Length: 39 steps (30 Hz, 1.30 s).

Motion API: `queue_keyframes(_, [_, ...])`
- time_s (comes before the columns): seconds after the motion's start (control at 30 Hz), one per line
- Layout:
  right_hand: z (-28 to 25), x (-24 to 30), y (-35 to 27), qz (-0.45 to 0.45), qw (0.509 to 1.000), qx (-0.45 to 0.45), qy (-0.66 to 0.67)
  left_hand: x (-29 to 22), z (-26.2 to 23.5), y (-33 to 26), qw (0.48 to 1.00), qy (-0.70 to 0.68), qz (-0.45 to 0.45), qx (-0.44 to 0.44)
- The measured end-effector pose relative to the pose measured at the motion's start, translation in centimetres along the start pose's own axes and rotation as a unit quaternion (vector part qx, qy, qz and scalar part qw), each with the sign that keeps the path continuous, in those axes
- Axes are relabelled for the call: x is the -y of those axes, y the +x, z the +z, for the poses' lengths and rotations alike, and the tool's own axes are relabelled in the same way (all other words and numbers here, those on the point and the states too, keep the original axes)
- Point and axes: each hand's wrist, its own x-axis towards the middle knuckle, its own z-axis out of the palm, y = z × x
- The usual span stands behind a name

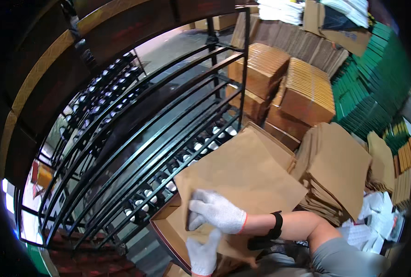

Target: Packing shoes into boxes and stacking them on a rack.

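Observation:
Both my hands wear white knit gloves. My right hand (218,213) reaches in from the right, its fingers curled round the left edge of a large brown paper sheet (247,171). Closer to me is my left hand (202,255), thumb and fingers apart, beside the lower part of the paper and inside the near side of an open cardboard box (164,222). The box has a dark outer side and a plain brown inside. Paper covers much of the box, so its contents are hidden. A black band (275,225) circles my right wrist.
A black metal rack (168,138) with shoes (200,147) on its lower level stands to the left. Stacked brown sheets (339,161), strapped cardboard bundles (307,97) and green flat stacks (371,69) fill the right. White crumpled paper (376,217) lies near my right arm.

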Motion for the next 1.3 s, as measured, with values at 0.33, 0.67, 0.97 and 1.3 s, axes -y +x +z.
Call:
queue_keyframes(0.33, [-25.6,-17.8,32.9,-0.001,0.772,-0.379,-0.511,7.4,-10.9,-4.7,0.943,0.085,-0.123,-0.296])
queue_keyframes(0.67, [-36.8,-18.0,50.8,0.145,0.540,-0.548,-0.622,7.3,-8.3,-1.6,0.917,0.051,-0.210,-0.334])
queue_keyframes(0.97, [-36.3,-11.9,51.0,0.227,0.624,-0.395,-0.635,5.7,-7.8,0.6,0.878,0.090,-0.247,-0.399])
queue_keyframes(1.3, [-41.9,-17.3,55.7,0.155,0.644,-0.457,-0.594,5.6,-7.8,0.3,0.870,0.080,-0.269,-0.406])
